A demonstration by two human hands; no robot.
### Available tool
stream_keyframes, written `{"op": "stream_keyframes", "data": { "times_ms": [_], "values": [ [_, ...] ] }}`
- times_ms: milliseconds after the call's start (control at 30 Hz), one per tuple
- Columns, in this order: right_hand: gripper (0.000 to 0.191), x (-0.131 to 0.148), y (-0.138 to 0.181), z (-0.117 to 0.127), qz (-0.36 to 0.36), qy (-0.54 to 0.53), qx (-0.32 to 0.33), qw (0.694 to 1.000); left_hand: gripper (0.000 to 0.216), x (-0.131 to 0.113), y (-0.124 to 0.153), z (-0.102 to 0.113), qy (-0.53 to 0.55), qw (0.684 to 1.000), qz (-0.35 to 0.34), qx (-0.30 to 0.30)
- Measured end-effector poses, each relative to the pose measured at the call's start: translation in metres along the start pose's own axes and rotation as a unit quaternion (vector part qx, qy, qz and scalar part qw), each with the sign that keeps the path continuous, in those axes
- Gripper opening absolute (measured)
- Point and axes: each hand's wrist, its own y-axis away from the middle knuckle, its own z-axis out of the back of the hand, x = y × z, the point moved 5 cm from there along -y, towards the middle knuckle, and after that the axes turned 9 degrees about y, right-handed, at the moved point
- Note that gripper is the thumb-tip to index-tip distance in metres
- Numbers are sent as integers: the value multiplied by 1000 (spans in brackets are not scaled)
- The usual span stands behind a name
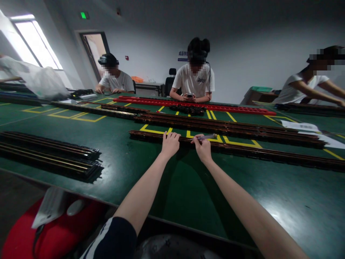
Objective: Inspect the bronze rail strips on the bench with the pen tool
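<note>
My left hand (pixel 170 144) lies over a long dark strip (pixel 242 151), its fingers curled across the far edge and holding it against the table. Between the thumb and fingers of my right hand (pixel 202 148) is a slim pen-like tool (pixel 208 137) with a pale, see-through barrel. Its narrow end points left, close to the strip's upper face; whether it touches cannot be made out. The strip has coppery lines along its length and runs on past the right edge of the picture.
A green table (pixel 140 172) with yellow tape marks carries a bundle of long strips (pixel 231 126) just beyond my hands. Shorter stacked strips (pixel 48 154) lie at left. A red rail (pixel 237 108), paper sheets (pixel 299 126) and a plastic bag (pixel 45 82) are farther off. Several people work around the table.
</note>
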Motion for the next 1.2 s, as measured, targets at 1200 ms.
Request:
{"op": "stream_keyframes", "data": {
  "times_ms": [1200],
  "values": [
    [24, -3, 1, 2, -18, 13, -16, 1000, 38, 7, -2, -1, 39, 998, 33, 37]
  ]
}}
